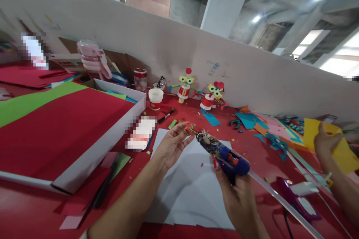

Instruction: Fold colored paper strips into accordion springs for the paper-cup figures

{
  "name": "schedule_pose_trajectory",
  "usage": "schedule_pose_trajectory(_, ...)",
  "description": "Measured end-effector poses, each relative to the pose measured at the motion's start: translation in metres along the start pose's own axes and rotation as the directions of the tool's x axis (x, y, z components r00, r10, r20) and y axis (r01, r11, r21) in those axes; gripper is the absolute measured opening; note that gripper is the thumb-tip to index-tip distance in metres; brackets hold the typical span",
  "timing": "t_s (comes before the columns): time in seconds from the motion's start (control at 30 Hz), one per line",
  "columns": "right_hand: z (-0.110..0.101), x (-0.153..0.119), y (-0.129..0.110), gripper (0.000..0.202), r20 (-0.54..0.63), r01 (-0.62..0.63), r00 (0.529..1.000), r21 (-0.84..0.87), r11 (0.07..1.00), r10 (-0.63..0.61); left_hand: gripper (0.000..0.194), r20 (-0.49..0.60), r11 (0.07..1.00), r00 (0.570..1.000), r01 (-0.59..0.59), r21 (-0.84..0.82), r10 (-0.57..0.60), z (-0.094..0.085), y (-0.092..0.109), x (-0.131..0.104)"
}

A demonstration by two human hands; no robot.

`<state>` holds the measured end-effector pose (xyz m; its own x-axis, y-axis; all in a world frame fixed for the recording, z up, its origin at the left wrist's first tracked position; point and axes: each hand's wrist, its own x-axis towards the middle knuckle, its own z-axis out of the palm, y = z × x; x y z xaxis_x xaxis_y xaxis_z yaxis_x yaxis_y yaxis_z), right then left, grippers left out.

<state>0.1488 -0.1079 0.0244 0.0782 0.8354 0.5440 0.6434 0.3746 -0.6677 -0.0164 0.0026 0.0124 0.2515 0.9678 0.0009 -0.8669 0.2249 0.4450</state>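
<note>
My right hand (234,186) is wrapped round a blue hot glue gun (221,151), with a long clear glue stick (280,199) coming out of its back. The gun's nozzle touches or nearly touches a small folded red and green paper piece (188,129). That piece is pinched between the fingertips of my left hand (175,143). Both hands are above white paper sheets (190,186). Just beyond my left fingers lies a green folded paper strip (172,124).
Two paper-cup figures (183,90) stand by the wall, near stacked paper cups (155,99). A white box (134,106) with coloured paper is at left, a phone (142,134) beside it. Another person's hand (327,140) holds yellow paper (311,130) at right, near a purple power strip (308,209).
</note>
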Motion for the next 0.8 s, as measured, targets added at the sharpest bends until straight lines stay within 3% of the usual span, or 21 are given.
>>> schedule_pose_trajectory(0.3, 0.002, 0.002, -0.007, 0.038, -0.025, 0.206, 0.975, -0.249, 0.947, -0.219, 0.037, 0.04, 0.999, 0.999, -0.022, 0.047, 0.02, 0.001, 0.0, 0.0)
schedule_pose_trajectory(0.53, 0.002, 0.011, -0.015, 0.049, -0.011, 0.4, 0.91, -0.25, 0.882, -0.415, 0.035, 0.082, 0.997, 0.996, -0.041, 0.066, 0.036, 0.002, 0.001, 0.0)
schedule_pose_trajectory(0.8, -0.002, 0.019, -0.007, 0.043, 0.017, 0.568, 0.802, -0.326, 0.755, -0.597, 0.036, 0.112, 0.998, 0.994, -0.026, 0.061, 0.019, 0.003, 0.002, -0.002)
